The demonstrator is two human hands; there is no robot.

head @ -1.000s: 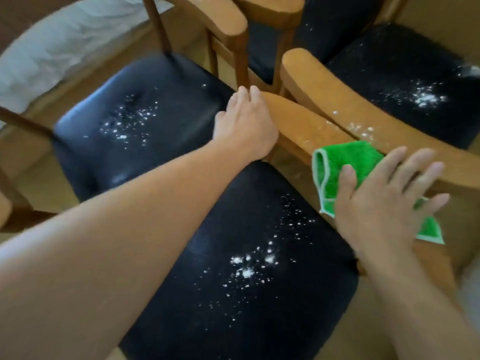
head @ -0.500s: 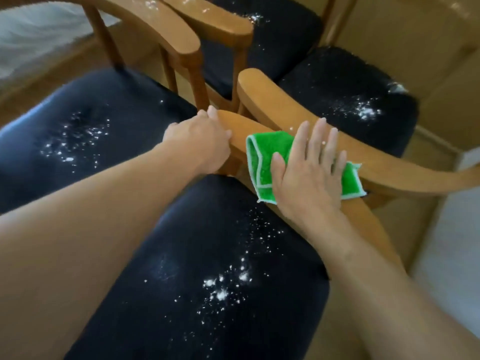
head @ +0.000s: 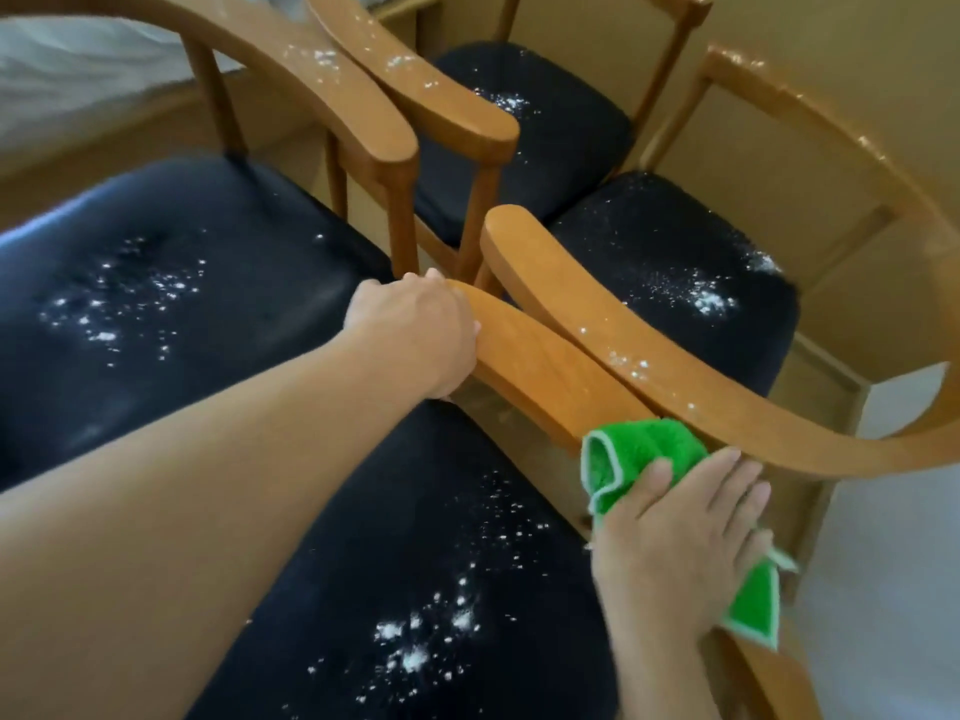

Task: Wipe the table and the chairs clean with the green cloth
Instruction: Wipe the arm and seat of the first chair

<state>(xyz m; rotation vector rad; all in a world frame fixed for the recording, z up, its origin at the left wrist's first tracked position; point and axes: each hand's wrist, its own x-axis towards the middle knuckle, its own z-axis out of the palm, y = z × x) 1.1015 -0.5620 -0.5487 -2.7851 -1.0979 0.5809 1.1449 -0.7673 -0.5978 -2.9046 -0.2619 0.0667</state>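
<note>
Several wooden chairs with black seats stand close together, all dusted with white powder. My left hand [head: 415,335] grips the front end of the near chair's wooden armrest [head: 540,366]. My right hand [head: 680,537] lies flat on the green cloth [head: 644,449], pressing it onto that same armrest further back, close to me. The near seat [head: 415,563] below carries white powder. The armrest of the chair to the right [head: 649,345] runs alongside and has powder specks on it.
A black seat [head: 156,283] with powder is at the left, two more [head: 519,127] [head: 685,283] are behind and to the right. Powder-dusted armrests [head: 332,80] cross at the top. Pale floor [head: 883,589] shows at the right.
My right hand has slid the green cloth back along the armrest toward me, away from my left hand. The left hand keeps its grip on the armrest end. The view has shifted.
</note>
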